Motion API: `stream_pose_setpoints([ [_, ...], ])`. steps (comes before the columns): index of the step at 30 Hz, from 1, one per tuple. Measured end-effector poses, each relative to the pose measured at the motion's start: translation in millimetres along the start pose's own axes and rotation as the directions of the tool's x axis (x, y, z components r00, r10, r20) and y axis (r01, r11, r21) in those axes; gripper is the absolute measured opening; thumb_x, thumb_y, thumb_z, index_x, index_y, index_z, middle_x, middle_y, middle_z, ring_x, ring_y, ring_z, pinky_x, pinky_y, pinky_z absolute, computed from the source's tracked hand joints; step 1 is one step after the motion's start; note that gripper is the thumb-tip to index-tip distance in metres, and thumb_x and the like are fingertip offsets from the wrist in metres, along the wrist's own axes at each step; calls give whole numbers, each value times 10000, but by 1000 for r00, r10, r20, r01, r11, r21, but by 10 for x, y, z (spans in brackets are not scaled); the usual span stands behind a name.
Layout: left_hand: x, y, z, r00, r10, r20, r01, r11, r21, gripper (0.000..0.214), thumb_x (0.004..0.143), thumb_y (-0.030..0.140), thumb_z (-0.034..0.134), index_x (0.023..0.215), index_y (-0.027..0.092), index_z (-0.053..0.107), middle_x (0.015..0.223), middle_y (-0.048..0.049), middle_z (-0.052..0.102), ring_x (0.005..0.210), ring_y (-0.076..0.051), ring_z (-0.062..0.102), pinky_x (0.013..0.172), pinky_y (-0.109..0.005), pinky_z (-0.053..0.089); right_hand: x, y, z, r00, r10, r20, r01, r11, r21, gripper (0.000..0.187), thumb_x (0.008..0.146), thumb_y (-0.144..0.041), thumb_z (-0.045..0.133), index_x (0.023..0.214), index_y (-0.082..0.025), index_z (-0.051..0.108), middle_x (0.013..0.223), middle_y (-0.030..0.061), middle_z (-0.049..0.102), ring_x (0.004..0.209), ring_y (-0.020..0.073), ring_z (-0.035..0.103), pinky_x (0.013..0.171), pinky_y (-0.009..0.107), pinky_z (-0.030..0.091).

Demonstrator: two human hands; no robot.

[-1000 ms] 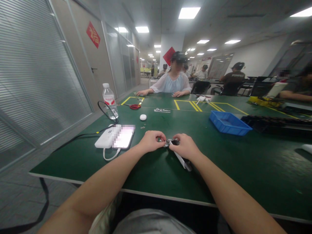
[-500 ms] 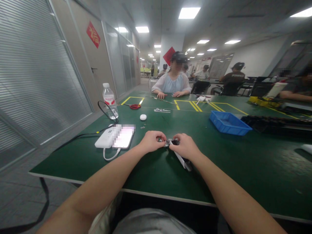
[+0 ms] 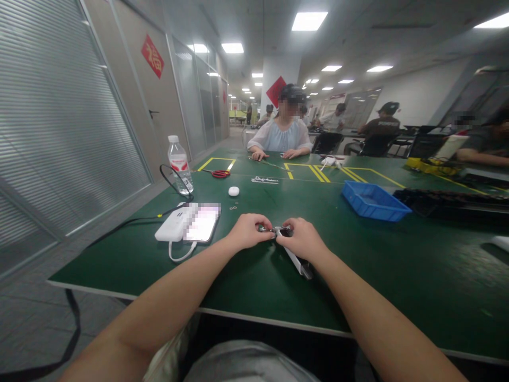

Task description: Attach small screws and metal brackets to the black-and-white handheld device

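My right hand (image 3: 304, 239) is closed around the upper end of a long white-and-black device (image 3: 295, 260), which slants down toward me with a dark tip at its lower end. Between the fingers its upper end shows a dark opening and some metal. My left hand (image 3: 251, 230) pinches a small metal part (image 3: 269, 230) against that end. The part's exact kind is too small to make out, and my fingertips hide some of it.
Left of my hands are a phone (image 3: 202, 225), a white power bank (image 3: 170, 225) with a cable, and a water bottle (image 3: 180, 167). Small rings (image 3: 233, 208), a white case (image 3: 234, 191), red scissors (image 3: 220, 173) and a blue tray (image 3: 374, 201) lie beyond. A person (image 3: 283, 132) sits opposite.
The small metal part in my left fingers has shifted slightly and now meets the device's end. My right hand and the device stay put. The person opposite has moved a hand slightly.
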State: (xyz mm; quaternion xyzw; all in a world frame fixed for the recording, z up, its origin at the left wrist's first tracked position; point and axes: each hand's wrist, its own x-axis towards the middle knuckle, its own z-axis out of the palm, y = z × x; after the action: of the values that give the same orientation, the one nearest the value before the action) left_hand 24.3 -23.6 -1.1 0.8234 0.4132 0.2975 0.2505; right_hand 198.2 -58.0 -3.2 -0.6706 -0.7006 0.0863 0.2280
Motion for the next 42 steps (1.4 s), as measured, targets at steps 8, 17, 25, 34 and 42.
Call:
stream_pose_setpoints([
  [8,16,-24,25,1000,12,-24,-12,1000,2,146,703,268,652,790,159,697,617,32,574,538,-79,393,521,-208,284,-3,-4,6,1000,-8,1,8,1000,0,393,653,-379,635,958,-134,669,907,99,620,817,191,571,712,266,407],
  [17,10,-82,21,998,1,-68,10,987,160,206,679,367,680,772,184,671,784,3,627,683,-122,512,585,-220,331,-7,-8,2,1000,-15,-4,15,1000,-1,393,662,-390,639,957,-132,668,911,104,624,834,199,576,729,271,409],
  [25,6,-42,12,1000,9,-29,-3,982,188,160,687,331,670,747,183,667,782,-5,624,741,-142,538,615,-232,342,-13,-17,-4,1000,-19,-1,19,1000,-8,394,663,-374,632,967,-125,665,921,110,623,844,202,579,726,268,413],
  [34,-6,0,5,999,-33,-34,39,978,203,260,735,437,628,757,182,675,796,-17,641,745,-153,550,635,-248,356,-10,-20,-2,1000,-18,0,18,1000,-16,371,667,-359,619,955,-130,666,909,104,621,831,196,573,720,266,409],
  [42,-5,18,7,1000,20,-10,-16,962,272,171,738,341,626,725,178,677,775,-19,642,735,-151,558,667,-251,379,-17,-28,8,1000,-11,-4,11,1000,-5,380,657,-371,647,957,-139,665,910,93,618,836,193,573,728,265,405],
])
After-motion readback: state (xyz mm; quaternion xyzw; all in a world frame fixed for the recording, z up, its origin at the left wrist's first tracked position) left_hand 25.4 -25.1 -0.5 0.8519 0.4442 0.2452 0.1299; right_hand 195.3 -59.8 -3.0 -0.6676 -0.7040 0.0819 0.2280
